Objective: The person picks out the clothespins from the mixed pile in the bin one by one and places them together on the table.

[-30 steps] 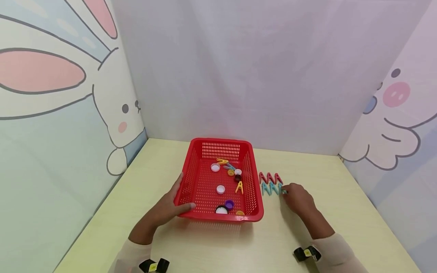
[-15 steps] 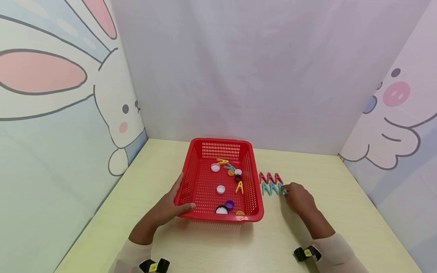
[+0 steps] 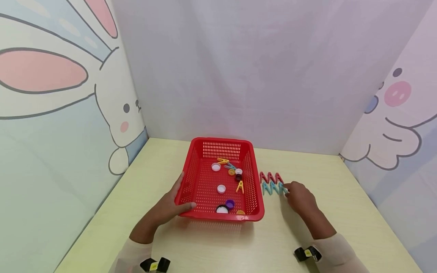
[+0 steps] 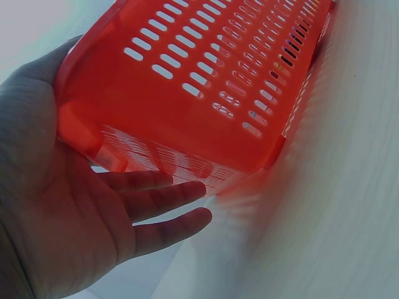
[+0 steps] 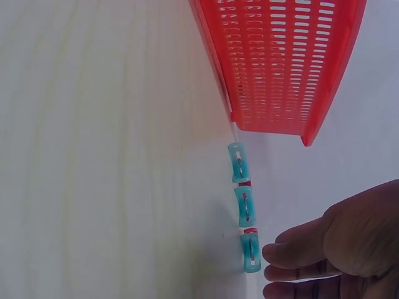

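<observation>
My left hand [image 3: 166,207] holds the red plastic basket [image 3: 218,217] at its front left corner, thumb over the rim, other fingers along the outside wall. Right of the basket, three red clothespins [image 3: 271,177] stand in a row behind three teal clothespins [image 3: 273,188]. Beside the rightmost teal clothespin [image 5: 252,252] is my right hand [image 3: 301,198]. In the right wrist view its bent fingertips are a little apart from that clothespin, with nothing between them. The teal clothespins partly hide the red ones in that view.
Inside the basket lie two yellow clothespins [image 3: 240,186], a blue clothespin [image 3: 230,166] and several bottle caps, among them a purple cap [image 3: 230,204] and a white cap [image 3: 221,189]. Grey cloth [image 3: 232,76] hangs behind the table [image 3: 307,163], with printed panels at both sides.
My right thumb and index finger have parted slightly from the rightmost teal clothespin, which stays in its row. My left hand and the basket have not visibly moved.
</observation>
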Demonstrator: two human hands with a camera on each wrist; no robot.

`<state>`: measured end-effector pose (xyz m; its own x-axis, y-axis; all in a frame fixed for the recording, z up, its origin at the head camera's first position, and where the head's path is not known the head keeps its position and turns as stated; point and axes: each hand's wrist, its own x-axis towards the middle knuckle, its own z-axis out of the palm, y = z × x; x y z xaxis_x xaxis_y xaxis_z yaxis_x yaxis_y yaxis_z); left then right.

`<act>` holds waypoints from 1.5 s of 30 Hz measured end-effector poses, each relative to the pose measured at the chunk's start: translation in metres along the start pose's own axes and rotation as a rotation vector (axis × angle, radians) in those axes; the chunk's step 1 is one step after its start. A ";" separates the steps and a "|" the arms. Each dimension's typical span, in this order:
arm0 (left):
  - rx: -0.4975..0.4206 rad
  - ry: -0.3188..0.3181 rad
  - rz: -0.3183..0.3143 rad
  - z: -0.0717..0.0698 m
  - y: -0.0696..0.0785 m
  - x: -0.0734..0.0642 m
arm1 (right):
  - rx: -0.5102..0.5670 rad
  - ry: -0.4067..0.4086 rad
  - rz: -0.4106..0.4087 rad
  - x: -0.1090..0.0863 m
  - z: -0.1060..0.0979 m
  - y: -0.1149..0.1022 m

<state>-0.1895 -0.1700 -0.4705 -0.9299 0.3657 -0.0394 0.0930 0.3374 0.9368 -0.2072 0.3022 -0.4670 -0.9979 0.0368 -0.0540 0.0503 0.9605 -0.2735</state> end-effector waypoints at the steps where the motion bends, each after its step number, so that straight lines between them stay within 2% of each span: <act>1: -0.004 -0.002 0.002 0.000 0.000 0.000 | -0.002 0.007 -0.003 -0.001 -0.001 0.000; 7: -0.015 -0.021 0.012 0.001 -0.001 0.003 | -0.019 0.041 -0.010 -0.009 -0.006 -0.005; 13: -0.008 -0.013 0.008 -0.001 0.001 0.004 | -0.019 0.105 -0.047 -0.012 -0.018 -0.017; 17: -0.002 -0.010 0.004 -0.001 0.001 0.004 | -0.018 0.107 -0.040 -0.012 -0.024 -0.025; 24: -0.002 -0.008 0.011 -0.002 -0.001 0.004 | -0.021 0.120 -0.065 -0.011 -0.033 -0.044; 33: 0.013 0.013 -0.006 -0.004 0.001 0.004 | -0.059 0.195 -0.125 -0.008 -0.049 -0.074; 39: -0.003 0.007 -0.019 -0.001 -0.003 0.002 | -0.125 0.184 -0.174 -0.002 -0.054 -0.086; 45: -0.003 0.009 -0.013 0.000 -0.002 0.001 | -0.234 0.173 -0.269 0.011 -0.057 -0.100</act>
<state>-0.1906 -0.1708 -0.4725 -0.9341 0.3537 -0.0489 0.0796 0.3396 0.9372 -0.2254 0.2218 -0.3852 -0.9674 -0.1979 0.1582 -0.2047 0.9784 -0.0280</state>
